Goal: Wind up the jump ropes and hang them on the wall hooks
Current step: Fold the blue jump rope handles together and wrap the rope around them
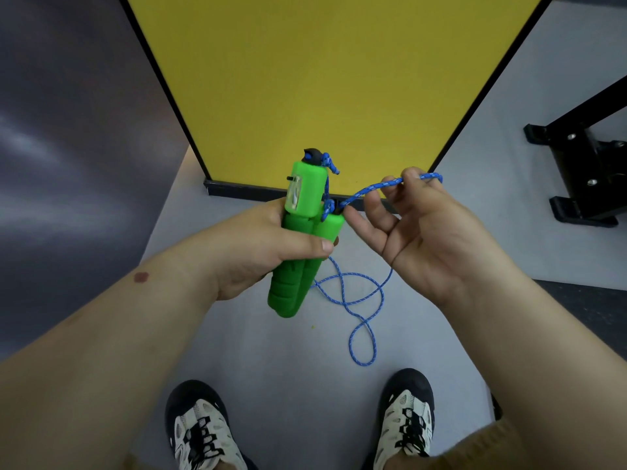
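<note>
My shoes (200,432) stand on the grey floor (271,368) nearest me, feet apart so the slack has room to fall between them; just above them the loose blue rope (363,337) hangs in twisted loops, its lowest loop near the floor, though I cannot tell whether it touches; my left hand (258,252) wraps its fingers and thumb round both green handles (298,266), held side by side and upright so they make one core to wind on; my right hand (424,228) pinches the rope between thumb and fingertips up beside the handle tops, the other fingers spread, keeping that stretch taut so I judge the first turn can lay tight; the winding looks barely begun; beyond stands a yellow panel (322,79), with a black metal frame (583,164) off to the right; no wall hooks show here.
</note>
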Tool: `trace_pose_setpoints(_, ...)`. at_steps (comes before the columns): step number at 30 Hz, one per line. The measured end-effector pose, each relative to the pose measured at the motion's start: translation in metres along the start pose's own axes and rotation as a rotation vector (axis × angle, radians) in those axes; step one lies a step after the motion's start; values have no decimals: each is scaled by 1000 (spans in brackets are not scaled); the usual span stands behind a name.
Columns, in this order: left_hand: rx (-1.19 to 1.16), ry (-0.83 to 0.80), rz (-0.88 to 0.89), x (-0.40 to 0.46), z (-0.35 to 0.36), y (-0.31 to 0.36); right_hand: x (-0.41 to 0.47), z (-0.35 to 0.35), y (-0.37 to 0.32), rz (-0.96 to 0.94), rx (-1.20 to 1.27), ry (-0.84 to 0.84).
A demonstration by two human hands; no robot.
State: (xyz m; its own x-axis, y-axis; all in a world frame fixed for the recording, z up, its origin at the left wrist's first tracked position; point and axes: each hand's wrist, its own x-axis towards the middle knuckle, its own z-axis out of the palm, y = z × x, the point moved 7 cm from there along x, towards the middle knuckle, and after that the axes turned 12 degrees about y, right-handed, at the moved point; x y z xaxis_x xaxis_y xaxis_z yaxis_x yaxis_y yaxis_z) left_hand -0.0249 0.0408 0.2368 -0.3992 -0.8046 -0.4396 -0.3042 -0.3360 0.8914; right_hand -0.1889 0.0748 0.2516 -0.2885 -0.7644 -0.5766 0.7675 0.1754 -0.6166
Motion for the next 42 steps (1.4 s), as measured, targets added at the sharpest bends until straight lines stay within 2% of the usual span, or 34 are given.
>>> trace_pose_setpoints(6,121,0,5,-1,3,0,4,-3,-5,15,59,31)
trace_pose_setpoints(9,434,134,158,1,-6,7,4,-9,-7,27,-5,89)
trace_pose_setpoints(11,687,238,269,2,-12,12,7,-18,-6,19,-182,182)
trace_pose_setpoints(14,983,366,391,2,-17,16,10,-36,-5,-61,-657,358)
trace_pose_setpoints(16,1159,441,463,1,-17,19,6,-37,-7,-160,-1004,384)
trace_pose_setpoints(18,1253,495,531,-2,-13,22,2,-31,-5,-239,-1192,325)
trace_pose_setpoints(22,1321,554,649,-7,-6,26,-4,-13,4,-306,-1168,117)
trace_pose_setpoints(27,1359,577,733,-7,1,26,0,-13,15,-121,-964,45)
trace_pose_setpoints(30,1360,591,770,-9,5,27,2,-16,19,-48,-816,56)
trace_pose_setpoints(35,1346,637,734,-9,2,27,7,-21,6,-107,-519,199)
trace_pose_setpoints(37,1352,652,728,-9,-1,28,11,-32,2,-115,-568,284)
trace_pose_setpoints(39,1367,641,739,-9,-1,29,10,-38,-3,-203,-800,351)
trace_pose_setpoints(40,1371,629,745,-10,0,29,6,-34,-7,-279,-878,338)
trace_pose_setpoints(42,1362,601,761,-10,5,29,-2,-17,-9,-409,-903,200)
